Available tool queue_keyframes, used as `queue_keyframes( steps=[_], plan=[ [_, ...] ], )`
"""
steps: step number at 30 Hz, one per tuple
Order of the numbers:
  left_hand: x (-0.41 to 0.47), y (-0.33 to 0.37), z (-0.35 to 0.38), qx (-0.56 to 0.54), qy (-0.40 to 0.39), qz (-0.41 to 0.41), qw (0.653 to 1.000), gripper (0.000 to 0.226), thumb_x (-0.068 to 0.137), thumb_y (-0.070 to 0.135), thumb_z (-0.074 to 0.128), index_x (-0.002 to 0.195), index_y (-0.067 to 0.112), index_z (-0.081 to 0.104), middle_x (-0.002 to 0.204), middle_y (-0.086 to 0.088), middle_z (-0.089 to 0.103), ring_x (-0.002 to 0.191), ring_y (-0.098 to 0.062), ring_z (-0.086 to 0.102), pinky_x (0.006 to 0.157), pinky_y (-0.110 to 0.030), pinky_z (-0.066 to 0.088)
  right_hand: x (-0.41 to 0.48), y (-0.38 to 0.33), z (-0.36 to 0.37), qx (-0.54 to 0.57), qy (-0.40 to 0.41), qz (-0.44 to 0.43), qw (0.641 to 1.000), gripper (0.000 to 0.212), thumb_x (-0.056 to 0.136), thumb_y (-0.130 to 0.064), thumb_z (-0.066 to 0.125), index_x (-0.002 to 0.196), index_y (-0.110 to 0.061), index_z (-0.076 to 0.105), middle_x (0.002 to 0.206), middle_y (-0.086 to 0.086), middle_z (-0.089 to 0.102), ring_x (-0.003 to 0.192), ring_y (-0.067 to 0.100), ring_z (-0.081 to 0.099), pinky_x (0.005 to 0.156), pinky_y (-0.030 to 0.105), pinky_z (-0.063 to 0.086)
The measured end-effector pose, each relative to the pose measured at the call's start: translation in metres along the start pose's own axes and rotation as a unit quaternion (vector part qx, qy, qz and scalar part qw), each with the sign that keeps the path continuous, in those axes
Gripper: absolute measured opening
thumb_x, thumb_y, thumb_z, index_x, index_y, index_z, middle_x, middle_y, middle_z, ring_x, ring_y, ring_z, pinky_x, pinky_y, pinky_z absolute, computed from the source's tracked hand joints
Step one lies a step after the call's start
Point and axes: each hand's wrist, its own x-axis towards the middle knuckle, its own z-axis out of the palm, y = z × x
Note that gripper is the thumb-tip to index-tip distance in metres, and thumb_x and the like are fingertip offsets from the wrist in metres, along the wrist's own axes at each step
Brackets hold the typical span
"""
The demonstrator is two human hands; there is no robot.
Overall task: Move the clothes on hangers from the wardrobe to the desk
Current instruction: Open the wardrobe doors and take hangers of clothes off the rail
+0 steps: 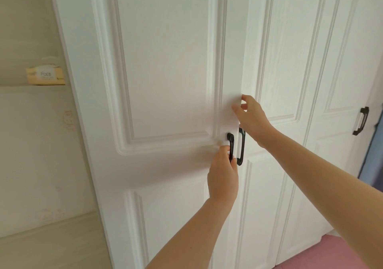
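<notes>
white panelled doors fill nearly the whole view: they belong to a tall wardrobe [165, 61], seen from close up and slightly below. the clothes on their hangers cannot be seen, since the doors cover whatever is inside.

the left hand [222, 177] reaches up from the bottom of the view and grips the black handle [230, 142] of the left door [157, 165], fingers curled round the bar's lower part. just beside it, across the seam, hangs the matching second handle [241, 150] on the middle door [279, 65]; no hand touches that one.

the right hand [251, 117] is higher up, above both handles, with its fingers [246, 98] half bent at the seam between the two doors and the thumb lying over the left door's front. i cannot tell whether it pinches the door's edge or only touches it (the white on white hides any gap there).

further right, a third handle [361, 121] sits on the far door [350, 51], well apart from both hands. beyond that door a strip of blue [371, 154] shows, too cropped to name, and below it a patch of pink floor [342, 252]. to the left of the wardrobe, a pale shelf [24, 86] carries a yellow pack [45, 76] marked "face".
</notes>
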Motion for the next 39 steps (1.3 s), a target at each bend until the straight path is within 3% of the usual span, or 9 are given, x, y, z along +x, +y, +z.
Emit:
queue_keyframes(
  steps=[7, 19, 23, 26, 39],
  plan=[
    [-0.020, 0.012, -0.010, 0.033, -0.008, 0.014, 0.999, 0.023, 0.096, 0.017, 0.048, 0.118, 0.021, 0.049, 0.102, 0.007, 0.062, 0.091, -0.018, 0.059, 0.075, -0.037, 0.050, -0.029, -0.006, -0.015, 0.020, 0.019, 0.003, 1.000, 0.034, 0.097, -0.029, 0.048, 0.130, -0.023, 0.043, 0.107, -0.002, 0.056, 0.101, 0.022, 0.059, 0.085, 0.051, 0.054],
    [-0.096, 0.033, -0.054, -0.042, -0.043, 0.050, 0.997, 0.018, 0.096, 0.020, 0.051, 0.111, 0.029, 0.052, 0.095, 0.016, 0.061, 0.085, -0.008, 0.058, 0.075, -0.033, 0.052, -0.119, -0.036, -0.042, -0.001, 0.083, -0.023, 0.996, 0.028, 0.095, -0.031, 0.053, 0.121, -0.024, 0.045, 0.097, -0.002, 0.056, 0.080, 0.016, 0.061, 0.074, 0.050, 0.057],
    [-0.125, 0.041, -0.077, -0.066, -0.052, 0.054, 0.995, 0.017, 0.096, 0.021, 0.051, 0.110, 0.031, 0.053, 0.095, 0.017, 0.061, 0.083, -0.007, 0.058, 0.074, -0.033, 0.053, -0.156, -0.054, -0.046, -0.008, 0.102, -0.030, 0.994, 0.027, 0.096, -0.029, 0.053, 0.120, -0.022, 0.045, 0.090, -0.005, 0.055, 0.076, 0.016, 0.060, 0.064, 0.038, 0.056],
    [-0.148, 0.046, -0.098, -0.082, -0.054, 0.057, 0.993, 0.018, 0.096, 0.020, 0.051, 0.110, 0.031, 0.054, 0.094, 0.017, 0.061, 0.083, -0.005, 0.058, 0.073, -0.032, 0.053, -0.186, -0.067, -0.046, -0.020, 0.120, -0.041, 0.992, 0.029, 0.096, -0.029, 0.053, 0.123, -0.021, 0.044, 0.088, -0.009, 0.053, 0.070, 0.010, 0.057, 0.056, 0.026, 0.046],
    [-0.250, 0.048, -0.224, -0.117, -0.009, 0.063, 0.991, 0.025, 0.097, 0.018, 0.050, 0.120, 0.025, 0.059, 0.096, 0.011, 0.065, 0.087, -0.005, 0.062, 0.078, -0.027, 0.055, -0.324, -0.150, -0.016, -0.024, 0.107, -0.095, 0.989, 0.035, 0.096, -0.026, 0.053, 0.129, -0.029, 0.040, 0.100, -0.007, 0.054, 0.081, 0.003, 0.057, 0.063, 0.019, 0.043]
  ],
)
